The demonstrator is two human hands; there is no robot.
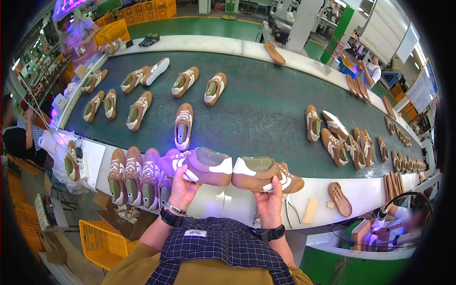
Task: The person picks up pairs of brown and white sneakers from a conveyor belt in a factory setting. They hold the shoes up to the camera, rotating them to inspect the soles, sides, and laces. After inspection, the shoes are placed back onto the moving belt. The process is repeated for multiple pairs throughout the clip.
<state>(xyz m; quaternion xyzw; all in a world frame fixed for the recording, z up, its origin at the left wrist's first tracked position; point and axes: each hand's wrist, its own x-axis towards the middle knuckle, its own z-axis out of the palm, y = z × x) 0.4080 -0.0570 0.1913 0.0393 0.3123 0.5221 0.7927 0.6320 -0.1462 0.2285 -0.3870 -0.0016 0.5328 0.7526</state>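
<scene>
Heel-to-heel hold noted

Left hand pinches a low brown white-heeled suede-look sneaker; right hand, a matching brown sneaker; beneath both hands, the smooth white counter. Gripping low apparently keeps facing heels unobstructed.

- A long table with a dark green, scuffed top and a pale rim fills the middle, its edges bent by the lens.
- Beyond its far side lies a green floor with a yellow line.
- Yellow crates stand in a row at the far left.
- A thick pale column rises at the far side, with a green post to its right.
- Large white panels and a blue-edged board stand farther right.
- A purple light glows at the far left.
- Near left, a yellow basket sits beside an open cardboard box.
</scene>
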